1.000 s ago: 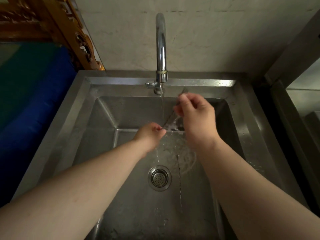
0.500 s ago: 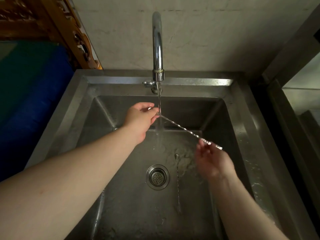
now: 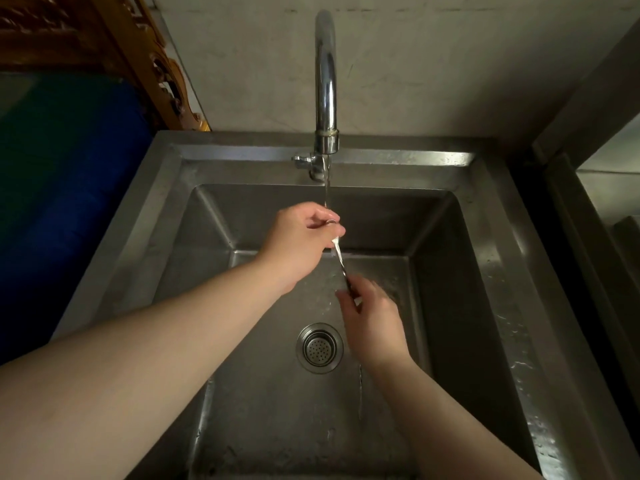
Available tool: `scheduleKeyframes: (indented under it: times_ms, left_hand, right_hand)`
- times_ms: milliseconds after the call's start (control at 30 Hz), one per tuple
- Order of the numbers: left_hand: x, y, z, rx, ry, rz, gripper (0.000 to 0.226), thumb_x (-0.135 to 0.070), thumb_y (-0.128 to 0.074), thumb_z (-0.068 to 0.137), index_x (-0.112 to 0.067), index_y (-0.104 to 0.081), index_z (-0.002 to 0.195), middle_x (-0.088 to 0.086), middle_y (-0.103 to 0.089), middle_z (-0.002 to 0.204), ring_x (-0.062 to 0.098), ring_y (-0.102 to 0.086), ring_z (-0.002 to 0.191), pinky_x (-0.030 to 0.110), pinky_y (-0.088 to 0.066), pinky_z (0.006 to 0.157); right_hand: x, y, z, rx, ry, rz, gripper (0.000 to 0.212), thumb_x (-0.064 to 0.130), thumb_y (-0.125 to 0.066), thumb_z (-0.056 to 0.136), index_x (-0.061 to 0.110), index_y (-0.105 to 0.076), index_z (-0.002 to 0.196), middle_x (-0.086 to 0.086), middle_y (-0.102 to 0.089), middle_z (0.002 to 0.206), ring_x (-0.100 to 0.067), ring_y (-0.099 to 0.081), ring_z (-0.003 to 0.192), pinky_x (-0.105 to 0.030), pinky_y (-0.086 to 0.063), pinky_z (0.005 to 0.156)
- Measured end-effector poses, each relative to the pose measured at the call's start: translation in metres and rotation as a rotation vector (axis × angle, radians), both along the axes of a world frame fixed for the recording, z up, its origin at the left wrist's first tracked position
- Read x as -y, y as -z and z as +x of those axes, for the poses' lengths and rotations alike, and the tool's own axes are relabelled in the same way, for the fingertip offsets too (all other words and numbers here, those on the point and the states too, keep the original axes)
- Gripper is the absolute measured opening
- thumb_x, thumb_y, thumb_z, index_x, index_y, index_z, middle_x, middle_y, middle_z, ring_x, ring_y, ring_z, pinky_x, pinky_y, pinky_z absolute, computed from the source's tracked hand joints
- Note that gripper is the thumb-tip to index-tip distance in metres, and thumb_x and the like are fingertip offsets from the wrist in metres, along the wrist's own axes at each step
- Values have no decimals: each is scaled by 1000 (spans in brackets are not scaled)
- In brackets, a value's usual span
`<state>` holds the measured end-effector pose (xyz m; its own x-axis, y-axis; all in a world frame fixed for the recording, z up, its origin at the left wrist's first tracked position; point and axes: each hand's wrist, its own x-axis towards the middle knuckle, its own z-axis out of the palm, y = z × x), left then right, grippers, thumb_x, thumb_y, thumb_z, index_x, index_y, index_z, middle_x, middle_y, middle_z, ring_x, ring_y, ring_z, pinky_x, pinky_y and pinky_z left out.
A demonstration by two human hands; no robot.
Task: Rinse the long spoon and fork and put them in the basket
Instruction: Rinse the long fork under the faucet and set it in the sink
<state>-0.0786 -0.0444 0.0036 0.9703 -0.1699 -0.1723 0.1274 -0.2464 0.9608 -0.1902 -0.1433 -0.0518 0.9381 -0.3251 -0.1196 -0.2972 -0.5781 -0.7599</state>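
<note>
L hand pinches top end of long utensil under tap stream, frame ctr; R hand pinches lower end. Spoon or fork: can't tell. Second utensil lies on sink floor, lower ctr.

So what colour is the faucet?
Shiny silver chrome faucet, clearest in the head view.

Dim, soft overhead light; glare on faucet; corners dark, edges bowed.
</note>
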Motion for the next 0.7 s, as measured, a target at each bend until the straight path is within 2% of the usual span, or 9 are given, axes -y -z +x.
scheduleKeyframes:
  times_ms: [100,167,233,333,367,433,533,633,700]
  left_hand:
    - [-13,3,-1,-22,72,48,15,-17,-76,77,-24,-69,88,0,-73,88,6,-68,69,12,-47,56]
    - [-31,9,1,49,124,199,30,-35,-74,78,-28,-64,106,-8,-70,100,4,-66,86,15,-47,70]
    - [-58,16,4,249,116,488,40,-42,-68,81,-26,-60,117,-8,-64,112,9,-59,102,24,-43,85]
    - [-110,27,9,551,102,932,41,-35,-64,84,-15,-62,120,9,-59,123,31,-48,118,39,-38,96]
    - [-127,32,11,561,135,1068,44,-35,-63,84,-16,-59,123,10,-55,130,34,-42,126,44,-36,100]
    - [-156,44,11,466,229,1277,52,-41,-57,87,-21,-50,134,9,-39,148,33,-21,142,51,-25,110]
    - [-186,62,7,328,297,1397,59,-48,-48,89,-25,-41,142,6,-20,159,29,-3,147,51,-13,116]
    - [-196,71,4,363,314,1395,57,-51,-44,89,-26,-44,141,3,-21,159,28,-3,147,51,-13,116]
    - [-196,72,5,384,295,1359,56,-52,-44,88,-27,-47,138,1,-26,157,28,-7,146,51,-15,115]
  right_hand:
    - [-5,6,-1,-6,-5,3,16,25,-54,98,16,-67,93,1,-68,81,-22,-61,78,-36,-48,67]
    - [-7,13,-4,-42,32,34,18,26,-54,97,16,-66,89,-1,-68,77,-24,-61,76,-37,-48,67]
    - [-9,23,-6,-81,62,59,20,25,-54,97,13,-68,90,-3,-69,82,-25,-61,81,-39,-50,73]
    - [-12,44,-10,-141,81,85,21,22,-54,96,11,-71,91,-4,-65,91,-22,-58,89,-36,-47,82]
    - [-13,51,-11,-171,89,96,21,21,-54,96,11,-71,90,-5,-65,90,-23,-58,88,-36,-48,81]
    - [-15,68,-14,-235,119,113,23,21,-53,95,10,-70,86,-9,-66,85,-27,-59,84,-37,-48,76]
    - [-17,95,-20,-306,171,120,24,22,-54,93,10,-69,80,-10,-68,79,-29,-60,78,-35,-46,69]
    - [-20,122,-26,-363,198,103,26,19,-56,91,16,-59,66,-5,-60,65,-26,-55,68,-34,-44,61]
    - [-21,139,-27,-403,194,105,24,17,-56,93,19,-59,69,-2,-60,67,-23,-55,67,-34,-47,62]
